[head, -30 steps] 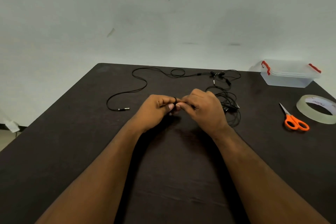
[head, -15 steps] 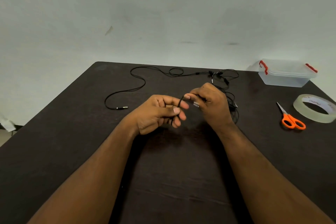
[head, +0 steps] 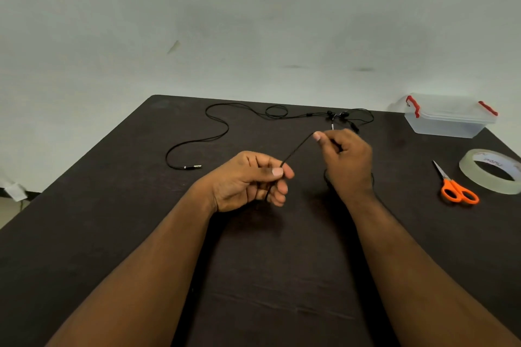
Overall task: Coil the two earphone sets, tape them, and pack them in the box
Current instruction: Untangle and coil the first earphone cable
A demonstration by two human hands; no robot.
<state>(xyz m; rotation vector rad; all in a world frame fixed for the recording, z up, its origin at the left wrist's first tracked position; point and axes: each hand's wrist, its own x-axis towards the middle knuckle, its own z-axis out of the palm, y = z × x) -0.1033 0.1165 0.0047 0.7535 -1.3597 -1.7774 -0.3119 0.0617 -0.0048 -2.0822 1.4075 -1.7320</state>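
My left hand [head: 251, 180] is out over the middle of the dark worktop [head: 118, 220], thumb and forefinger pinching a black earphone cable [head: 297, 148], with the other fingers [head: 277, 196] curled loosely beneath. From that pinch the cable runs taut, up and to the right, to my right hand [head: 348, 162], which grips it between thumb and curled fingers at a higher point. Below my right hand a little more of the same black cord shows at either side of the wrist (how much is bunched under there I cannot tell).

The second earphone set [head: 225, 127] lies uncoiled on the far part of the worktop: its metal plug [head: 193, 167] rests to the left of my left hand, and the cord loops away toward the back edge, makes a small ring, and ends in a tangle of earbuds [head: 338, 115] just beyond my right hand.

At the far right corner stands the clear plastic box [head: 448, 118] with red clasps, its lid on. Nearer to me on the right lie orange-handled scissors [head: 454, 186], blades pointing away, and just beside them, farther right, a roll of clear tape [head: 490, 172] lying flat. A pale wall [head: 253, 22] rises behind the worktop.
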